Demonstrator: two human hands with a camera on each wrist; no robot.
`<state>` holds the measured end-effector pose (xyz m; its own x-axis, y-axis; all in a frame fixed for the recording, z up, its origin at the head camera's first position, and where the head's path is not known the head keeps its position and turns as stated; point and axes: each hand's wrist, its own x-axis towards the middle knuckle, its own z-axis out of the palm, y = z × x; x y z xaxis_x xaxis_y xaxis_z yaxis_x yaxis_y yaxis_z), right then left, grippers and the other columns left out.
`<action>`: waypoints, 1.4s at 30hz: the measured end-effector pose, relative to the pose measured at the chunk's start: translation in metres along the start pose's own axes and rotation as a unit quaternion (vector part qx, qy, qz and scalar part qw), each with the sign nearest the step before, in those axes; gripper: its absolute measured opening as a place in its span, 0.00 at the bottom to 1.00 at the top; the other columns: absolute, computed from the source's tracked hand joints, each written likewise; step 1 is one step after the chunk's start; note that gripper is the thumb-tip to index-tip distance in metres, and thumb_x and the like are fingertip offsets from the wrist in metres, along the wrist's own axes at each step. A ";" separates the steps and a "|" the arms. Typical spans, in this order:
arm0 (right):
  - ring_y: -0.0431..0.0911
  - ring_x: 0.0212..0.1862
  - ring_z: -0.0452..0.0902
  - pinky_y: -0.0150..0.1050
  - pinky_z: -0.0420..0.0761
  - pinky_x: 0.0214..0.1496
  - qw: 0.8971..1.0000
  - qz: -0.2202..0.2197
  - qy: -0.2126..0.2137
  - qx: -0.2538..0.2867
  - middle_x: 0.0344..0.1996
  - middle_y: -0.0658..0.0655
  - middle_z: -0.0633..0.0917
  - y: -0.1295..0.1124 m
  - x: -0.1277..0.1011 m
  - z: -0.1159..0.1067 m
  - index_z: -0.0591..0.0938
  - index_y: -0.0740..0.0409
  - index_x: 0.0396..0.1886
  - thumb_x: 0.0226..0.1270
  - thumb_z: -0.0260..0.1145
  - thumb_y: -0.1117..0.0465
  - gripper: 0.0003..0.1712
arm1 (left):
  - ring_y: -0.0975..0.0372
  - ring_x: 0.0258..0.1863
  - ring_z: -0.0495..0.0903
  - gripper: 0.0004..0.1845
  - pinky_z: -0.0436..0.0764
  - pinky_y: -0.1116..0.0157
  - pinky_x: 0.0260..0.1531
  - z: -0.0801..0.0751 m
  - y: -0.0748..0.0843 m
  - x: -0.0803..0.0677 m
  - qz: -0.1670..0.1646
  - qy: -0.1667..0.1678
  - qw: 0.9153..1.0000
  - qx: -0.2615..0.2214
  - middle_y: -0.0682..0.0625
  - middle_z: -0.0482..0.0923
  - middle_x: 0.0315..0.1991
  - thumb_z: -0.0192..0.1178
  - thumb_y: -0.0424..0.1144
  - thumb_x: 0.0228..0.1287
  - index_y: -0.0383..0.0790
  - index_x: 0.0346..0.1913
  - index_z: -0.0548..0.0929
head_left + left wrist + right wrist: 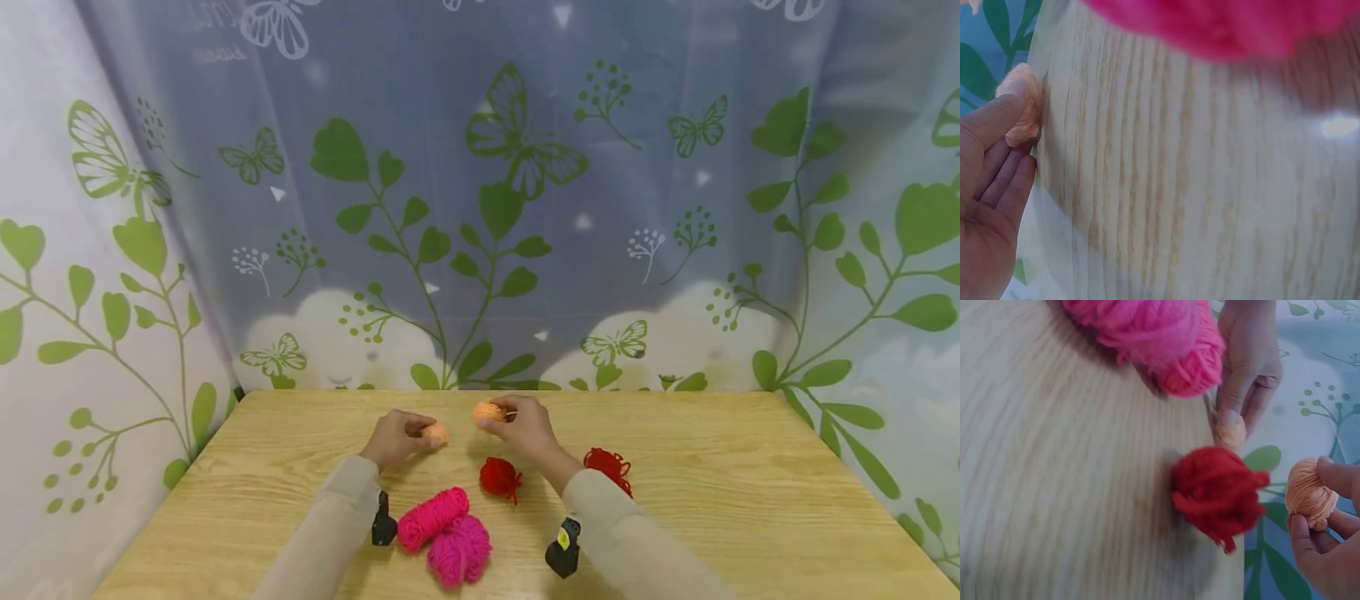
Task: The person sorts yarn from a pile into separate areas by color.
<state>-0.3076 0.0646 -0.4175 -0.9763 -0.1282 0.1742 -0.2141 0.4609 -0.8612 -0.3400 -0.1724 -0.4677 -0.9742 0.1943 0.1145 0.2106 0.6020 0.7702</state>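
Lumpy magenta yarn (459, 552) sits nearest; left fingers (1016, 194) pinch one peach ball (1027, 112), right fingers (1302, 540) another yarn ball (1311, 495) (ridged, oval).

Two small bundles of peach-orange yarn sit well apart toward the far side of the desk (712, 458). The left peach bundle (435, 433) is pinched in the left grip (393, 439), thumb over its face; it looks oblong and partly covered, low by the wood, though whether it touches cannot be told. The right peach bundle (486, 412), slightly farther back, is held between thumb and fingers of the right grip (528, 427): a plump, rounded oval, its strands wound in neat parallel lines, with a small nub at one end.
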 end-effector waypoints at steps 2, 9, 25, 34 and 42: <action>0.53 0.46 0.81 0.39 0.83 0.40 1.000 0.009 -0.002 0.009 0.47 0.61 0.84 0.000 0.001 0.006 0.83 0.65 0.52 0.58 0.72 0.62 0.21 | 0.53 0.46 0.83 0.17 0.81 0.57 0.46 -0.001 0.000 0.000 0.004 -0.003 1.000 0.000 0.44 0.85 0.44 0.70 0.32 0.55 0.34 0.49 0.85; 0.53 0.47 0.80 0.40 0.82 0.42 0.999 0.023 0.002 0.030 0.48 0.61 0.84 0.001 0.006 0.022 0.82 0.66 0.52 0.59 0.72 0.60 0.23 | 0.53 0.46 0.83 0.17 0.82 0.58 0.45 -0.001 -0.002 0.001 0.011 -0.010 1.000 -0.009 0.42 0.84 0.46 0.69 0.32 0.56 0.33 0.50 0.85; 0.55 0.48 0.80 0.44 0.82 0.45 0.999 0.036 0.030 0.013 0.45 0.62 0.85 0.010 0.009 0.047 0.84 0.67 0.48 0.57 0.74 0.59 0.22 | 0.51 0.48 0.82 0.18 0.81 0.56 0.47 -0.002 -0.001 0.000 0.013 -0.016 1.000 -0.004 0.40 0.83 0.48 0.69 0.34 0.56 0.32 0.50 0.84; 0.55 0.48 0.80 0.45 0.81 0.46 0.999 0.041 0.019 -0.014 0.44 0.63 0.85 0.015 0.008 0.049 0.84 0.68 0.47 0.56 0.74 0.60 0.21 | 0.51 0.49 0.82 0.17 0.80 0.55 0.48 0.000 -0.002 0.001 0.013 -0.009 1.000 0.002 0.41 0.83 0.48 0.69 0.34 0.57 0.34 0.50 0.85; 0.54 0.45 0.80 0.45 0.81 0.43 0.999 0.009 0.002 -0.050 0.43 0.63 0.85 0.016 0.010 0.050 0.84 0.69 0.46 0.55 0.74 0.63 0.20 | 0.53 0.48 0.82 0.17 0.80 0.56 0.48 0.000 -0.003 0.001 0.003 -0.002 1.000 0.003 0.42 0.84 0.47 0.70 0.33 0.55 0.36 0.49 0.86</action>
<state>-0.3193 0.0266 -0.4530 -0.9802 -0.1150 0.1611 -0.1979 0.5486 -0.8123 -0.3417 -0.1738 -0.4695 -0.9728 0.2002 0.1168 0.2166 0.6055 0.7658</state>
